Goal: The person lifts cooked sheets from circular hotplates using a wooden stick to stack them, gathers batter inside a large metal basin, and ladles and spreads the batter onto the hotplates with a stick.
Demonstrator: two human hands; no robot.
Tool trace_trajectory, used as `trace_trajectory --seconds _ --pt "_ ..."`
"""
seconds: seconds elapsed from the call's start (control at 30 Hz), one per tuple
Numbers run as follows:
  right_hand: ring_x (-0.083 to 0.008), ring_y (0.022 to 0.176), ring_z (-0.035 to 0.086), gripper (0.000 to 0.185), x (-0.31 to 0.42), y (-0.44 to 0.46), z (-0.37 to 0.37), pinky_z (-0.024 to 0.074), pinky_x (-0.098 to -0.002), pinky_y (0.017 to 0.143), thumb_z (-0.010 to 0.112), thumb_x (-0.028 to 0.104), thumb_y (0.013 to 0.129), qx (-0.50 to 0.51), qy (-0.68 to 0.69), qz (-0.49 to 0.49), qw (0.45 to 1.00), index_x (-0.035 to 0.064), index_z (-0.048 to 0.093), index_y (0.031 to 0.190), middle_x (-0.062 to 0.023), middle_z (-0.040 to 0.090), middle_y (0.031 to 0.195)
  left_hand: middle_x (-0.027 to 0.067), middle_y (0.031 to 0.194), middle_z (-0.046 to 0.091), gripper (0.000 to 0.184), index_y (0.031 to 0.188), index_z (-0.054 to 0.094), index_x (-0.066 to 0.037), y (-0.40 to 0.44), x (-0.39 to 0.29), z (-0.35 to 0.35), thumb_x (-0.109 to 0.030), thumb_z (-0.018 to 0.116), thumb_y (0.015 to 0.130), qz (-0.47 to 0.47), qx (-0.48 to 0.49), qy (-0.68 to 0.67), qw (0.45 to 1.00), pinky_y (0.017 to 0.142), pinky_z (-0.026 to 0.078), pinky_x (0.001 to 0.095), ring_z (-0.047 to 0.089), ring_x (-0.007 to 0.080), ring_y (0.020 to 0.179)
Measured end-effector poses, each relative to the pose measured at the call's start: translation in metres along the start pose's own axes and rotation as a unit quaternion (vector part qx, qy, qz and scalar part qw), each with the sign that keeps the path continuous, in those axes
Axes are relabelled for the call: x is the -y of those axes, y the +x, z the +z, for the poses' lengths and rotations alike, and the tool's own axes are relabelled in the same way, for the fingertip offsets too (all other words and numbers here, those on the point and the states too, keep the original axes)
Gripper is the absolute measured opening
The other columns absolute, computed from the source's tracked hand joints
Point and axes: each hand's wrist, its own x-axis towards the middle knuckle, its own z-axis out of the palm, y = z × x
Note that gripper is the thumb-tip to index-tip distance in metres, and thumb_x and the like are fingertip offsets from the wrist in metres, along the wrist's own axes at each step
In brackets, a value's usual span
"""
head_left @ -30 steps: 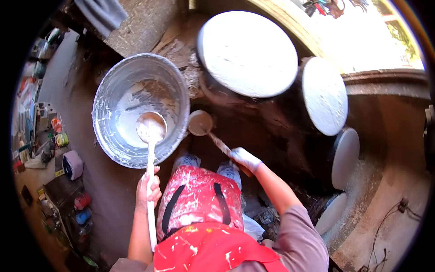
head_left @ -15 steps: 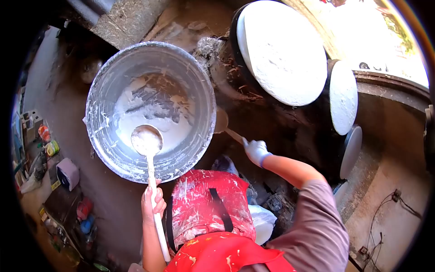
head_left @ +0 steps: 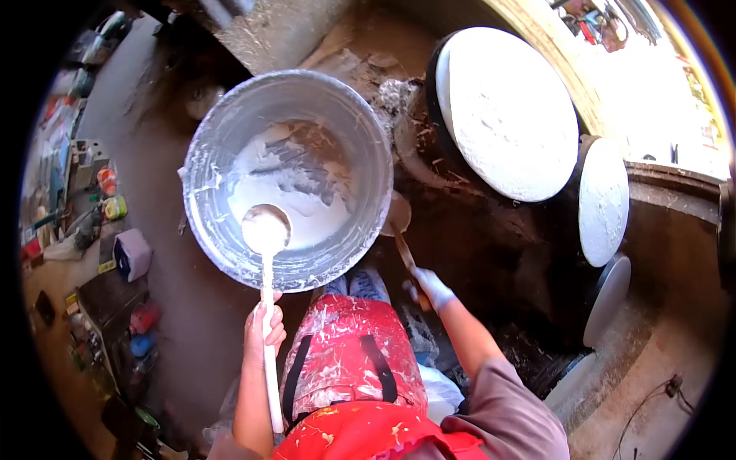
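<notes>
My left hand [head_left: 264, 330] is closed round the long pale handle of a ladle [head_left: 267, 230]. The ladle's bowl is inside a large grey tub [head_left: 203, 184], at its near side, over white paste [head_left: 307, 222]. To the right, my gloved right hand [head_left: 431, 290] is closed on the handle of a second round-headed tool [head_left: 397, 215]. That tool's head is close against the tub's right outer side, partly hidden by it. A red apron [head_left: 356, 337] splashed with white covers my front.
Large round vessels stand at the right, topped with white: a big one [head_left: 510, 115], a narrower one [head_left: 603, 203] and another [head_left: 608, 300]. A bright opening lies beyond. Bottles and coloured items [head_left: 142, 318] are at the left. A cable [head_left: 644, 406] hangs at the lower right.
The tub looks larger and nearer than a second ago, and sits further right in view. The ladle bowl remains inside it. My right hand stays on its tool, whose head is now partly behind the tub.
</notes>
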Motion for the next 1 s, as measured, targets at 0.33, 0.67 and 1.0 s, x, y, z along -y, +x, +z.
trace_trajectory --seconds 0.33,0.67,1.0 --pt "-0.0052 0.045 0.045 0.041 0.037 -0.299 0.077 0.0367 -0.0194 0.042 0.044 0.027 0.090 -0.062 -0.142 -0.188 0.970 0.0093 0.043 0.127 -0.0025 0.056 0.065 0.0016 0.055 0.043 0.022 0.095 0.055 -0.002 0.037 -0.054 -0.035 -0.023 0.049 0.088 0.090 -0.091 0.342 0.931 0.029 0.027 0.0229 0.036 0.0083 0.033" --pt "-0.0369 0.071 0.060 0.026 0.084 -0.141 0.217 0.0471 -0.0454 0.061 0.046 0.020 0.082 -0.088 -0.680 -0.238 0.688 0.0005 0.057 0.095 -0.0219 0.060 0.072 0.0192 0.073 0.062 0.021 0.087 0.059 0.001 0.211 -0.063 -0.108 -0.011 0.045 0.076 0.057 -0.208 0.696 0.685 0.057 0.049 0.0391 0.061 0.0283 0.055" --pt "-0.0331 0.068 0.061 0.028 0.082 -0.172 0.235 0.0485 -0.0404 0.064 0.043 0.016 0.085 -0.112 -0.404 -0.129 0.899 0.0031 0.056 0.105 -0.0211 0.061 0.075 0.0191 0.070 0.061 0.018 0.083 0.059 -0.002 0.205 -0.062 -0.093 -0.014 0.047 0.079 0.221 -0.188 0.698 0.655 0.053 0.048 0.0383 0.061 0.0280 0.053"
